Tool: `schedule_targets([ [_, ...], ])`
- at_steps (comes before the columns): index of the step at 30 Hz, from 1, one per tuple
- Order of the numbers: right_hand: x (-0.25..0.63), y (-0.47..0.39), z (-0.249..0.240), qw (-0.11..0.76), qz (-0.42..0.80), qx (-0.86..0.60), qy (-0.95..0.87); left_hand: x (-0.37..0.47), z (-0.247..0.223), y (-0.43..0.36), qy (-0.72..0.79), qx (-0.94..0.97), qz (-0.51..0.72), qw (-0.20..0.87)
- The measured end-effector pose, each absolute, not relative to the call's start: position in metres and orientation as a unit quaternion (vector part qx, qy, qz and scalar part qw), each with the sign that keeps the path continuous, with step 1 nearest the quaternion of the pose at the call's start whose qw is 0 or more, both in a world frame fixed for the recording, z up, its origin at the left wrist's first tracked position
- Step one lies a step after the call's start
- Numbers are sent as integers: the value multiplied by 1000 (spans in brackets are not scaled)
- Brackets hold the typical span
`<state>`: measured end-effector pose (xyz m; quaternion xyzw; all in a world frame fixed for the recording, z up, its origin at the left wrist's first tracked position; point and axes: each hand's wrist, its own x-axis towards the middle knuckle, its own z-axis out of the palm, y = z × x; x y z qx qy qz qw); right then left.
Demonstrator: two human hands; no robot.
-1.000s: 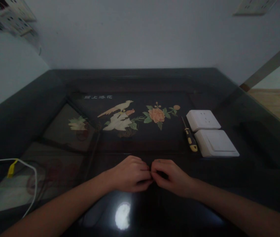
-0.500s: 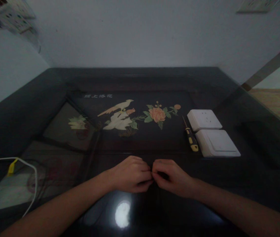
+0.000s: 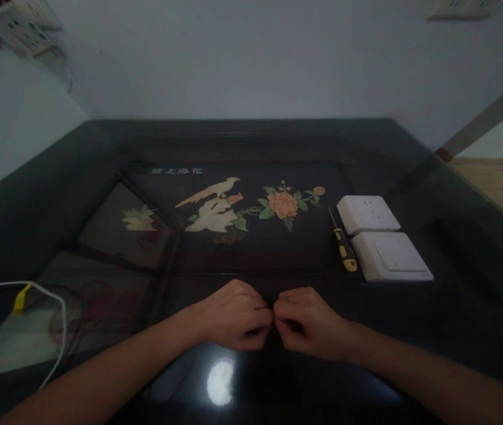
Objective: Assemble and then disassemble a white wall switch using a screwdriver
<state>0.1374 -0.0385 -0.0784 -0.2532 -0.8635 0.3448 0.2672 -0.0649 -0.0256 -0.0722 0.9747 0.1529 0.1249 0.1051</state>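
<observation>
My left hand [image 3: 239, 316] is closed, its fingers curled and the thumb pressed against them. Facing it, my right hand [image 3: 307, 321] is curled the same way, thumb and index finger pinched together. The fingertips of both hands meet or almost meet above the dark glossy table [image 3: 251, 260]. Whatever lies between the fingers, if anything, is hidden or too small to make out. To the right of my hands lies a screwdriver [image 3: 343, 248] with a black and yellow handle, its tip pointing away from me.
Beside the screwdriver sit a white wall socket [image 3: 369, 212] and a white wall switch [image 3: 395, 255], both on boxes. On the left a white cable [image 3: 52, 295] with a yellow tag [image 3: 21, 299] runs over the table. A wall [image 3: 242, 65] stands behind.
Both hands stay in nearly the same place. My right hand has turned slightly, and its fingers are curled more tightly. The left fingers have bent in a little.
</observation>
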Motion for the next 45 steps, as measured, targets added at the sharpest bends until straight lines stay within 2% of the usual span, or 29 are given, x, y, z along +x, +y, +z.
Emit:
schedule_targets([
  [30, 138, -41, -78, 214, 244, -238, -915, -64, -74, -26, 171, 974, 104, 106],
  [45, 138, -40, -81, 200, 241, -251, -916, -63, -76, -25, 183, 969, 110, 123],
])
